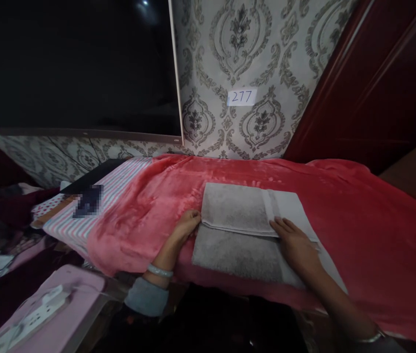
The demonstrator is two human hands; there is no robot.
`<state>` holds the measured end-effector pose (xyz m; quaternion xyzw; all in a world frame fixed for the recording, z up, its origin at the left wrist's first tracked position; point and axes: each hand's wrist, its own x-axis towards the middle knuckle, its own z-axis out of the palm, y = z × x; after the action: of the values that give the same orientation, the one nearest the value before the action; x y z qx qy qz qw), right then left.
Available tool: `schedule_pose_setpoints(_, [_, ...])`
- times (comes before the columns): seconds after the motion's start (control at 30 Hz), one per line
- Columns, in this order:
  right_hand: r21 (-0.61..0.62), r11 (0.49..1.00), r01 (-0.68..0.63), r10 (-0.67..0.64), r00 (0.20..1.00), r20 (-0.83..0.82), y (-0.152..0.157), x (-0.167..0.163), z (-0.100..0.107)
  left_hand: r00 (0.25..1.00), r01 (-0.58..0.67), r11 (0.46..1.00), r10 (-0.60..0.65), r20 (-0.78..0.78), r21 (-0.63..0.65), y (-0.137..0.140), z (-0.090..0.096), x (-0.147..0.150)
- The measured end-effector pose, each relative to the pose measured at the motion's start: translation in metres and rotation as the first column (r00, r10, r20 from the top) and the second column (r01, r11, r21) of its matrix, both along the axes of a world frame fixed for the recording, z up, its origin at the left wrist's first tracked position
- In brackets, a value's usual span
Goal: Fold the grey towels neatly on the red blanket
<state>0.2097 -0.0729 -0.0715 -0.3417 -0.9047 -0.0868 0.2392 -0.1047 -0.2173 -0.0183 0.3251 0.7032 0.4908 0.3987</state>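
A grey towel (235,208) with a paler band at its right end lies on a red plush blanket (370,230). Its far part is folded over toward me, so the near part shows as a lower layer. At the left end of the fold, my left hand (188,224) is closed, its fingertips pinching the towel's edge. My right hand (298,247) rests on the towel near the fold's right side, fingers stretched out over the pale band. Part of the towel is hidden under that hand and forearm.
A striped cloth (114,191) with a blurred dark item lies left of the blanket. A power strip (35,321) sits on a pink stool (79,294) at lower left. A large dark screen (75,68) and a paper marked 277 (242,96) are at the wall.
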Motion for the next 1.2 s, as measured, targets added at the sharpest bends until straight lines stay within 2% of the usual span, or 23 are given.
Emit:
schedule_pose_setpoints(0.43, [0.072,0.997,-0.014,0.010,0.999,0.051,0.000,0.004,-0.001,0.998,-0.046,0.999,0.045,0.046,0.022,0.001,0.000,0.002])
schedule_pose_setpoints(0.57, [0.064,0.998,-0.026,0.023,0.999,0.048,0.001,0.008,0.001,0.997,-0.018,0.999,0.015,0.076,0.037,0.000,-0.002,-0.001])
schedule_pose_setpoints(0.67, [0.054,0.998,-0.021,0.018,0.999,0.041,0.001,0.008,0.001,0.999,0.004,0.999,-0.006,0.037,0.042,-0.001,-0.002,-0.002])
schedule_pose_setpoints(0.87, [-0.022,0.999,-0.040,0.040,0.999,-0.001,0.001,0.010,-0.002,1.000,0.008,0.998,-0.008,0.002,0.062,-0.004,-0.002,0.000])
schedule_pose_setpoints(1.0, [-0.158,0.978,-0.139,0.135,0.990,-0.037,0.006,0.022,0.013,0.998,0.057,0.997,-0.058,0.013,0.056,-0.003,-0.005,-0.008])
schedule_pose_setpoints(1.07, [-0.258,0.955,-0.147,0.137,0.989,-0.058,0.009,0.026,0.027,0.997,0.028,0.998,-0.024,-0.078,0.057,0.001,-0.003,-0.014])
schedule_pose_setpoints(1.1, [-0.291,0.948,-0.128,0.112,0.991,-0.070,0.011,0.026,0.034,0.983,-0.012,0.997,0.026,-0.182,0.077,0.005,0.000,-0.017])
schedule_pose_setpoints(1.13, [-0.304,0.947,-0.102,0.080,0.993,-0.084,0.013,0.024,0.041,0.945,-0.053,0.992,0.088,-0.315,0.118,0.010,0.004,-0.018])
schedule_pose_setpoints(1.2, [-0.262,0.963,-0.065,0.037,0.993,-0.111,0.016,0.014,0.052,0.789,-0.038,0.975,0.163,-0.593,0.217,0.021,0.012,-0.017])
